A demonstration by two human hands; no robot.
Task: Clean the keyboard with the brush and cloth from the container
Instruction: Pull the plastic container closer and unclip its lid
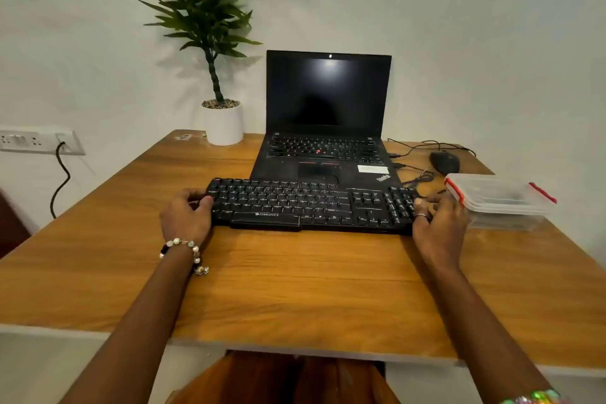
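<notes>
Wooden desk (295, 272) carries everything. ThinkPad laptop (328, 128) is open at the back centre with a dark screen, and a potted plant (223, 121) stands to its left.

Black Zebronics keyboard (308, 203) lies flat at mid-desk, its far edge overlapping the laptop's palm rest. It looks like a rigid plastic slab, light for its length, with a cable trailing off the right rear. Judgement: lift it by both short ends so it stays level, since keycaps are poor grip points and the cable may snag.

Lidded clear container (498, 198) with red clips sits just right of the keyboard, lid on. Its contents are too blurred to tell. Judgement: thin plastic, light, will slide unless one hand steadies it while the clips are released.

A mouse (444, 161) lies behind the container.

Left hand (187, 217) grips the keyboard's left end, thumb on the corner keys. Right hand (439, 223) curls round the right end, fingers beside the numpad.
</notes>
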